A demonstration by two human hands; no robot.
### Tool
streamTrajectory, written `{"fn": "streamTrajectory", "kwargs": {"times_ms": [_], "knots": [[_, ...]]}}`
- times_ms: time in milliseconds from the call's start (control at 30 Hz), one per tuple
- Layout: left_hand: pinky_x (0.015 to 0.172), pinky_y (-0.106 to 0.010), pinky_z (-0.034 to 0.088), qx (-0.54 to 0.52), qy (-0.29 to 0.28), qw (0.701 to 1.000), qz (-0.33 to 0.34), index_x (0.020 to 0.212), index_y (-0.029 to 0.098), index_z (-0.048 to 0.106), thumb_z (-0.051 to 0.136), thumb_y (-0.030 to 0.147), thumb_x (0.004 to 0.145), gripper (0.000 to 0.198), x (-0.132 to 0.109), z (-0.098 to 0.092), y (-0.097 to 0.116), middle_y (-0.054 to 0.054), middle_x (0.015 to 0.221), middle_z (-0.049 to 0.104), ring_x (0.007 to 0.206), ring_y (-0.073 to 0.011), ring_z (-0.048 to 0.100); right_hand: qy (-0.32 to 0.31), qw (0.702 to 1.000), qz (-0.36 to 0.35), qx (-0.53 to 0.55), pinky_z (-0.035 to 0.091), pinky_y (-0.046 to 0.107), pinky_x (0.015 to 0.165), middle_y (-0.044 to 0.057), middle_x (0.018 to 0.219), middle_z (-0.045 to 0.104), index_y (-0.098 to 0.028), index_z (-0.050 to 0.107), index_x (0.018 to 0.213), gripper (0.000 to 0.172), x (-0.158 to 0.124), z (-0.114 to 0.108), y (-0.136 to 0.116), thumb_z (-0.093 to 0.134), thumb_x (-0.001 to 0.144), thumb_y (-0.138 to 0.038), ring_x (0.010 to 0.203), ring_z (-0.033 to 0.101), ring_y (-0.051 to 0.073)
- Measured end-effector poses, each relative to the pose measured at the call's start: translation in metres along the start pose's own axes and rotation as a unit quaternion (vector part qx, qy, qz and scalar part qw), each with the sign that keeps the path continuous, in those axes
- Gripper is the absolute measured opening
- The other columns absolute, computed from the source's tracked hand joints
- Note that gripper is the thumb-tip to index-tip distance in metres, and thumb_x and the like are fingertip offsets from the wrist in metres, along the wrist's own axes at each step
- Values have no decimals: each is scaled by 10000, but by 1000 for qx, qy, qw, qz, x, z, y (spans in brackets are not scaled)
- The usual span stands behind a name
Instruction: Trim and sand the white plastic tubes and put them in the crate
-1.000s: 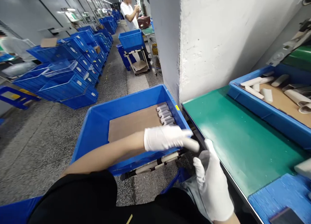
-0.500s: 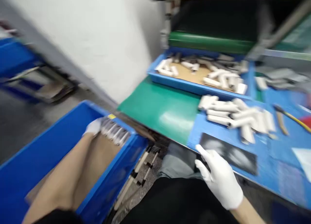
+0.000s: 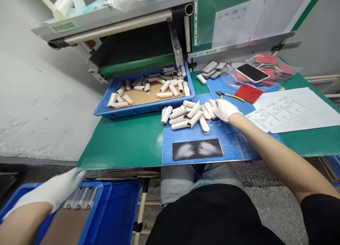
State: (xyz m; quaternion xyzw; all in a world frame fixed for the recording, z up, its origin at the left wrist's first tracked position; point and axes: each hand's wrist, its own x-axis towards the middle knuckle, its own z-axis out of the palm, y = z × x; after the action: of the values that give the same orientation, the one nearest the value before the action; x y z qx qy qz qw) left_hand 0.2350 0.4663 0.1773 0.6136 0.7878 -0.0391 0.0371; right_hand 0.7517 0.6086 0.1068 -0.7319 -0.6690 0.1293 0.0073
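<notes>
My left hand [image 3: 57,188], in a white glove and blurred, is over the far end of a blue bin [image 3: 99,193] at the lower left. Its fingers stretch out with nothing seen in them. Beneath it, several curled pieces [image 3: 81,198] lie side by side on brown cardboard [image 3: 66,225]. At the right edge of a heap of white curled tubes [image 3: 183,115], my gloved right hand [image 3: 225,110] has its fingers closed around one tube [image 3: 213,104]. A dark rectangular plate [image 3: 197,149] with two whitish smears lies in front of the heap.
A blue tray [image 3: 143,106] at the back holds more curled tubes. To the right are pliers [image 3: 230,95], a red square [image 3: 249,93], a phone [image 3: 252,73] on plastic bags, and printed sheets [image 3: 294,110]. A shelf [image 3: 119,23] overhangs the green table [image 3: 124,142].
The view has turned right. My left hand has lifted from the row of pieces inside the bin. My right hand has moved from near the plate to the tube heap.
</notes>
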Motion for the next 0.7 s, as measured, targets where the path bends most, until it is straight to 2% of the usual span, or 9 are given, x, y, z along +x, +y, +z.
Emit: {"fn": "streamTrajectory", "kwargs": {"times_ms": [67, 133, 200, 233, 333, 400, 500, 600, 700], "knots": [[1024, -375, 603, 1, 1, 1000, 30, 1294, 200, 708, 526, 427, 1075, 365, -16, -10, 24, -57, 1289, 736, 1122, -224, 742, -23, 999, -25, -2, 543, 432, 960, 214, 1296, 712, -173, 667, 1333, 452, 16, -3, -5, 422, 1051, -427, 1152, 699, 340], [1081, -423, 570, -24, 41, 996, 76, 1514, 266, 570, 520, 541, 1054, 538, -13, -10, 76, -84, 1435, 695, 1248, -297, 710, -41, 998, -46, -7, 535, 437, 961, 218, 1281, 720, -167, 680, 1337, 436, 24, -9, -10, 466, 1032, -393, 1151, 700, 342], [1103, -479, 537, -43, 76, 990, 114, 1636, 248, 384, 482, 627, 1047, 708, 8, -1, 140, -168, 1512, 628, 1339, -356, 654, -53, 997, -61, -6, 527, 450, 962, 237, 1272, 720, -141, 698, 1325, 436, 25, -17, -12, 501, 1016, -377, 1162, 697, 360], [1110, -474, 523, -48, 78, 987, 133, 1632, 197, 364, 472, 625, 1048, 732, 22, 4, 170, -212, 1503, 613, 1367, -364, 631, -54, 996, -64, -2, 524, 459, 958, 248, 1279, 715, -132, 705, 1322, 438, 24, -21, -12, 510, 1010, -370, 1169, 694, 374], [997, -475, 546, -7, 18, 991, 130, 1507, 172, 483, 441, 521, 1068, 563, 58, 18, 228, -245, 1394, 647, 1238, -377, 691, -41, 998, -46, 31, 529, 475, 902, 276, 1311, 692, -126, 687, 1358, 462, 12, -26, -4, 500, 1005, -359, 1170, 691, 407], [962, -451, 545, 8, 0, 991, 130, 1425, 172, 545, 488, 456, 1051, 473, 69, 23, 238, -248, 1356, 655, 1190, -357, 706, -27, 997, -21, 62, 532, 478, 861, 295, 1314, 680, -101, 631, 1419, 509, -3, -26, 6, 479, 1014, -370, 1145, 696, 415], [999, -427, 524, 16, -4, 991, 131, 1384, 224, 565, 523, 426, 1036, 404, 69, 19, 230, -213, 1368, 651, 1214, -318, 691, -10, 994, -11, 111, 532, 479, 878, 304, 1292, 678, -32, 509, 1502, 598, -32, -22, 24, 486, 1021, -386, 1124, 699, 403], [1019, -459, 516, 11, 5, 993, 117, 1363, 243, 566, 464, 492, 1056, 408, 59, 10, 212, -201, 1376, 651, 1220, -334, 690, 5, 986, -54, 157, 525, 440, 972, 243, 1394, 653, -85, 367, 1611, 661, -66, -19, 39, 466, 1051, -422, 1204, 671, 347], [957, -485, 536, -3, 3, 994, 110, 1407, 218, 524, 327, 609, 1080, 546, 40, 8, 193, -213, 1318, 690, 1162, -381, 720, -8, 965, -129, 227, 543, 390, 957, 164, 1377, 672, -159, 457, 1541, 589, -99, -11, 48, 321, 1108, -533, 1147, 671, 278]]}}
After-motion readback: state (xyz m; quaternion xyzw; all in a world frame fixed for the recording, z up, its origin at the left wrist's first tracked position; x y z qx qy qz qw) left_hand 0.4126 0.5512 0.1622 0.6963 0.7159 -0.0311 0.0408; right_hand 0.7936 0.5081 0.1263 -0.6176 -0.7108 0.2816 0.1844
